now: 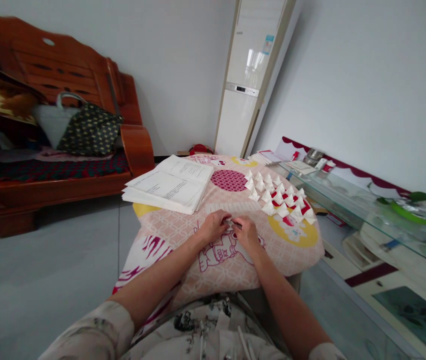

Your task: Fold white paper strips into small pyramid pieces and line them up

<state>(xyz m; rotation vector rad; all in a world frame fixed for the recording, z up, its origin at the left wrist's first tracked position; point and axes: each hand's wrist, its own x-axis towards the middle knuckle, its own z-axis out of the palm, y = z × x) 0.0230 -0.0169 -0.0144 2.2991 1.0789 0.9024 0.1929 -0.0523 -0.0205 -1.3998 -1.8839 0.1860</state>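
My left hand (214,226) and my right hand (246,232) meet over a small table covered with a pink patterned cloth (167,235). Between their fingertips they pinch a small piece of paper (231,222), mostly hidden by the fingers. Beyond the hands, several small folded white and red paper shapes (280,197) lie in rows on the cloth. A thick open book with white pages (169,187) rests at the table's far left corner.
A wooden bench (47,150) with a dark patterned bag (88,131) stands at left. A tall white floor-standing air conditioner (248,80) fills the corner. A glass-topped low table (348,195) with small items runs along the right. Grey tiled floor lies at left.
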